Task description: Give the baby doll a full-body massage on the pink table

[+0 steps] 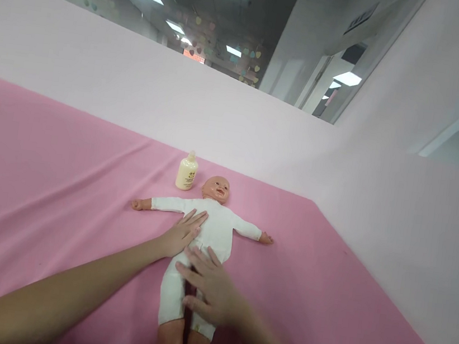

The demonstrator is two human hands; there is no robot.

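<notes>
A baby doll [220, 227] with a white cloth body lies on its back, arms spread wide and head toward the wall. My left hand [183, 235] rests flat on the left side of its torso, fingers stretched out toward the chest. Over the lower belly and hip is my right hand [212, 288], its fingers spread; whether it touches the cloth I cannot tell. Neither hand grips anything. Beside the doll's head stands a cream-coloured bottle [187, 173] with a pale cap and small dark print. My right hand and wrist hide part of the doll's leg.
Under the doll spreads a pink sheet [62, 184] with a few creases on the left. A white wall [159, 95] rises behind it, and another wall [408, 229] borders the right side. Above the back wall, a window or mirror [232, 25] shows ceiling lights.
</notes>
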